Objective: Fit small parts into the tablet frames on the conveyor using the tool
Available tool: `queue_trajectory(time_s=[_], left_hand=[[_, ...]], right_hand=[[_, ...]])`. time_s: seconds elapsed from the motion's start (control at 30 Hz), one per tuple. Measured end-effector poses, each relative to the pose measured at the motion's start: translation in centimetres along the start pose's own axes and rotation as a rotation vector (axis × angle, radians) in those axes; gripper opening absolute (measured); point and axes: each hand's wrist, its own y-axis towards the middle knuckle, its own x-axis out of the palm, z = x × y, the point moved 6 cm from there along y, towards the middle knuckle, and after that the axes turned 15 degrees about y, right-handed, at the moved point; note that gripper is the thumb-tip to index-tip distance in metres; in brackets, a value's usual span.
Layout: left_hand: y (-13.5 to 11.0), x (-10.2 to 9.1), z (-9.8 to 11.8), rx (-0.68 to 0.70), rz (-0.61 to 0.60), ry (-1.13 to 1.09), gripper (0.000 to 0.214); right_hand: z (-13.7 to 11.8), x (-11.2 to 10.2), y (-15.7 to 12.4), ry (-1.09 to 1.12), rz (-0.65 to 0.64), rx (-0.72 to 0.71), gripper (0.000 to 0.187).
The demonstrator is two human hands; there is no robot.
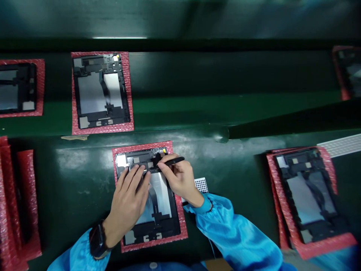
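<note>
An open tablet frame (158, 222) lies on a red bubble-wrap sheet (183, 226) on the green bench in front of me. My left hand (128, 199) rests flat on the frame, fingers stretched out toward its upper part. My right hand (177, 177) is closed on black tweezers (173, 161), whose tip touches the frame's top section near the left fingertips. Both arms wear blue sleeves, and a black watch (97, 241) sits on my left wrist.
Another tablet frame on red wrap (100, 90) lies on the far belt, one more (17, 88) at far left. A stack with a frame (307, 195) sits at right. Red wrap sheets (14, 207) pile at left. A small white dotted sheet (201, 184) lies beside my right wrist.
</note>
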Motion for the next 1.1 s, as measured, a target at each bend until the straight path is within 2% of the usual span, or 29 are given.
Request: queue_trajectory(time_s=[0.2, 0.47, 0.53, 0.6, 0.7, 0.8, 0.93, 1.03, 1.1], left_hand=[[0.3, 0.0, 0.5, -0.002, -0.002, 0.005, 0.048], [1.1, 0.1, 1.5, 0.032, -0.008, 0.068, 0.045], [1.2, 0.1, 1.6, 0.041, -0.02, 0.081, 0.045], [1.3, 0.1, 1.7, 0.046, -0.029, 0.079, 0.048], [1.5, 0.0, 1.6, 0.052, -0.016, 0.037, 0.052], [1.9, -0.1, 1.5, 0.047, -0.003, 0.018, 0.052], [2.5, -0.2, 1.3, 0.058, -0.023, 0.012, 0.046], [2.6, -0.3, 1.4, 0.052, -0.034, 0.004, 0.046], [2.6, -0.4, 1.6, 0.047, -0.04, 0.01, 0.048]], right_hand=[[0.2, -0.8, -0.2, -0.01, -0.001, 0.015, 0.013], [-0.3, -1.0, 0.1, 0.035, -0.004, -0.014, 0.008], [-1.4, -2.3, -0.1, 0.052, 0.039, -0.023, 0.007], [-2.7, -4.6, -0.8, 0.059, 0.075, -0.025, 0.005], [-4.0, -8.1, -2.7, 0.029, 0.033, 0.036, 0.007], [-3.8, -10.5, -4.6, -0.027, -0.017, 0.107, 0.015], [-2.5, -11.9, -6.0, -0.024, 0.022, 0.108, 0.025], [-2.4, -12.5, -6.0, -0.003, 0.063, 0.066, 0.023], [-2.5, -12.6, -5.9, 0.005, 0.039, 0.067, 0.021]])
